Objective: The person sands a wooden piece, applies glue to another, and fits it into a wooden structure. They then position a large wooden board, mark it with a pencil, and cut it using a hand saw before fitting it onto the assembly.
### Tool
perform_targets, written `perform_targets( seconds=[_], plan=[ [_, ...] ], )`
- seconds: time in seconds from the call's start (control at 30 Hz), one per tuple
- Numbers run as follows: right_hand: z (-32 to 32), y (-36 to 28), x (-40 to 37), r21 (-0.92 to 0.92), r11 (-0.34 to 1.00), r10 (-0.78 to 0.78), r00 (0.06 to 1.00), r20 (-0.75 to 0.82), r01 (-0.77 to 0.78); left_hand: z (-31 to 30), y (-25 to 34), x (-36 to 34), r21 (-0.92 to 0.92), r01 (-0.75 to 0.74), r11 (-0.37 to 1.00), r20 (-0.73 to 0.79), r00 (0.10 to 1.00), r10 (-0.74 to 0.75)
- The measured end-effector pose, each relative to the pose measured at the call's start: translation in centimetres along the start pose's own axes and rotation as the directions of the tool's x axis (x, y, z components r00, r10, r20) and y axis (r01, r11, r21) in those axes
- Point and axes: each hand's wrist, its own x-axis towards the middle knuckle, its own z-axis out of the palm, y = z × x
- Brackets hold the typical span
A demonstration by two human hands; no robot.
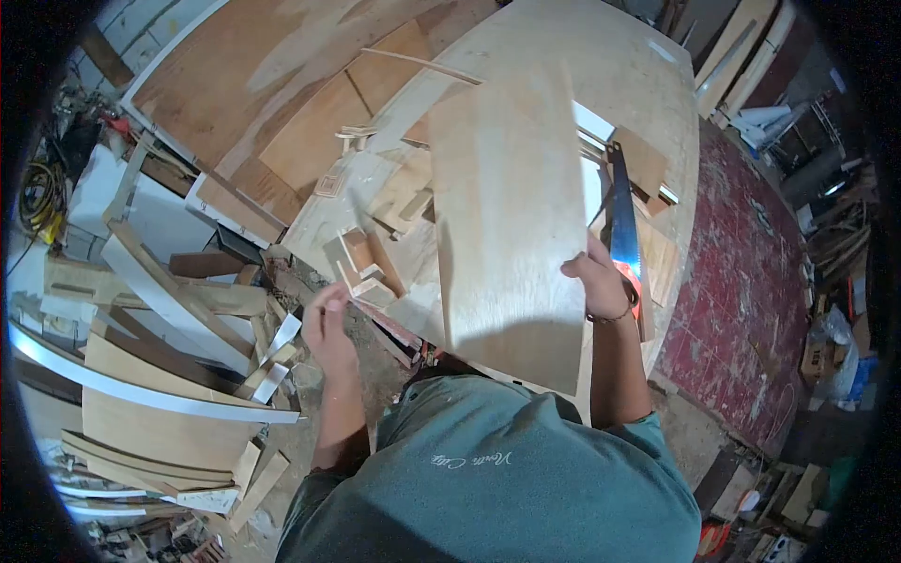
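Observation:
A long pale plywood board [511,216] is held over the workbench, its near end close to my shirt. My right hand [603,280] grips its right edge, thumb on top and fingers hidden beneath. My left hand [330,328] is off the board to the left, its fingers curled apart with nothing between them. Just beyond it, a small wooden box-like piece [368,267] rests at the bench's near left edge. A handsaw [623,216] with a blue blade and orange handle lies right of the board, beside my right hand.
Wood offcuts [399,202] lie on the workbench [601,47]. Large wooden panels [235,84] stand at the upper left. Curved wooden strips [169,375] fill the left side. A worn red surface [727,291] is to the right.

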Motion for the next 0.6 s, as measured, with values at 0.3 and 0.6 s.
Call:
perform_targets(
  seconds=[0.3,0.6],
  plan=[
    [6.0,6.5,6.8,-0.216,0.968,0.200,0.907,0.370,-0.125,-4.4,-9.8,2.2,-0.430,0.512,0.744,-0.065,0.804,-0.591],
    [10.4,12.3,8.9,-0.210,0.978,0.107,0.889,0.446,-0.012,-3.8,-18.3,1.8,-0.477,0.771,0.422,0.189,0.558,-0.808]
  ],
)
